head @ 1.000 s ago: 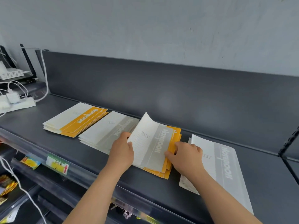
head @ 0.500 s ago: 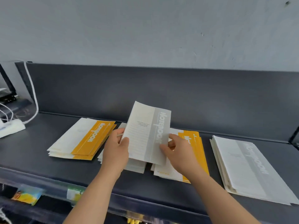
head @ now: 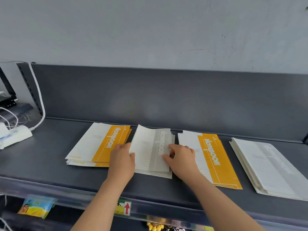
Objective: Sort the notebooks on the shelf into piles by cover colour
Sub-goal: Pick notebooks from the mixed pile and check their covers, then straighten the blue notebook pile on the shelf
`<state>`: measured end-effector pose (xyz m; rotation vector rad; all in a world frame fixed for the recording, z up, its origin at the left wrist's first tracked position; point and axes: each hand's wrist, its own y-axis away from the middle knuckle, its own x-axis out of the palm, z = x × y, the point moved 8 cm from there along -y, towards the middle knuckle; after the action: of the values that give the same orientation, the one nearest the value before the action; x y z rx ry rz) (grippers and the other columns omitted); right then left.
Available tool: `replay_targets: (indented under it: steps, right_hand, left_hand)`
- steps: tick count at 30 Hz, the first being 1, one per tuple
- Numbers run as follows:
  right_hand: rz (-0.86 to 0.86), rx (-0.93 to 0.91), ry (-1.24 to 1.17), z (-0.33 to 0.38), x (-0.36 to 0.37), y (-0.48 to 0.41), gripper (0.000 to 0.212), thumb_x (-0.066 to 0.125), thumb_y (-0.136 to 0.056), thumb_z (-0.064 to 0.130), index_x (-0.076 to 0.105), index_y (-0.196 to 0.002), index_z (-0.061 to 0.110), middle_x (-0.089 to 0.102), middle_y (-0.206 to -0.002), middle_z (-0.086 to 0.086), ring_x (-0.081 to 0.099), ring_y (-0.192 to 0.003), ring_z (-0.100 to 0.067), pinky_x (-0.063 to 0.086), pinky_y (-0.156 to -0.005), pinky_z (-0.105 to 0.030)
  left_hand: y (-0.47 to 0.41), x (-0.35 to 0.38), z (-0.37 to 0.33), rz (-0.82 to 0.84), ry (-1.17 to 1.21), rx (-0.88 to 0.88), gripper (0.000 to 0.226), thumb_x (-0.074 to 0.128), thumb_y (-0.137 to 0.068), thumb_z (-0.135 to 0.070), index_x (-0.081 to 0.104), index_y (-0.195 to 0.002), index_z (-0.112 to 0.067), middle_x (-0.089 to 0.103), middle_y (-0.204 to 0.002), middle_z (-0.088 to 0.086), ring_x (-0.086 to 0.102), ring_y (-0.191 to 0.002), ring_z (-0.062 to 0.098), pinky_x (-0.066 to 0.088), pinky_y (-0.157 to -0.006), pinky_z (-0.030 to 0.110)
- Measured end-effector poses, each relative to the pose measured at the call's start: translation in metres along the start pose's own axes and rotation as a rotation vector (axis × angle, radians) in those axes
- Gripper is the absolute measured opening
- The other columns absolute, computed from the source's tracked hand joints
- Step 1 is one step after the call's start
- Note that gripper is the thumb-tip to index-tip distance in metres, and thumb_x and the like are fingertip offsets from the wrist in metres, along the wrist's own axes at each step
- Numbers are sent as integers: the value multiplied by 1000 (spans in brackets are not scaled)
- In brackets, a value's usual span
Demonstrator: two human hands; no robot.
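1. A price label point(head: 124, 208) with a red arrow hangs on the front edge of the shelf point(head: 41, 160), between the two forearms.
2. The left hand point(head: 122, 160) pinches the left edge of a grey notebook point(head: 150, 150), thumb on top and the other fingers hidden beneath. The right hand point(head: 181, 160) pinches its right edge with curled fingers.
3. The grey notebook lies mid-shelf on the middle grey pile point(head: 155, 173), with its far left corner lifted.
4. The left yellow pile point(head: 100, 144) and the right yellow pile point(head: 215, 160) flank it closely. The right grey pile point(head: 270, 167) is near the shelf's right end.
5. A white power strip point(head: 15, 137) sits at the left end.
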<state>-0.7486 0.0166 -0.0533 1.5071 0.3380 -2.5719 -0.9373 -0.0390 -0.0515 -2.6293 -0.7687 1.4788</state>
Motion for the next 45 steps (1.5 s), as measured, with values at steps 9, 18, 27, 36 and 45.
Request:
replay_targets:
  steps: [9, 18, 27, 36, 45]
  right_hand:
    - [-147, -25, -84, -11, -36, 21, 43, 51, -94, 34, 48, -135, 20, 47, -140, 5, 45, -126, -14, 35, -104, -25]
    - [-311, 62, 39, -88, -106, 79, 40, 51, -94, 32, 53, -131, 16, 52, -137, 3, 48, -124, -18, 35, -101, -25]
    - [-449, 268, 68, -229, -196, 162, 42, 50, -94, 33, 52, -133, 18, 50, -139, 6, 46, -127, -14, 35, -104, -27]
    - [-477, 367, 115, -376, -286, 245, 43, 50, -95, 33, 50, -134, 15, 50, -138, 3, 45, -128, -15, 32, -107, -26]
    - [-534, 468, 91, -488, -344, 286, 43, 55, -92, 32, 54, -132, 17, 53, -136, 4, 50, -123, -16, 37, -105, -29]
  left_hand:
    - [14, -14, -44, -58, 19, 166, 38, 47, -98, -24, 52, -135, -17, 52, -135, 0, 47, -124, 16, 42, -98, 25]
    - [50, 27, -147, 38, 207, 395, 33, 49, -96, -27, 59, -126, -19, 60, -127, -4, 54, -115, 13, 42, -97, 25]
    - [108, 93, -282, 133, 281, 574, 27, 54, -94, -23, 65, -118, -16, 65, -113, -1, 58, -104, 16, 46, -86, 26]
    - [199, 167, -437, 204, 381, 642, 27, 53, -94, -23, 65, -117, -16, 65, -113, -3, 58, -103, 14, 46, -88, 25]
    - [246, 233, -541, 293, 400, 689, 29, 51, -95, -27, 63, -119, -17, 61, -111, -7, 54, -106, 11, 48, -89, 31]
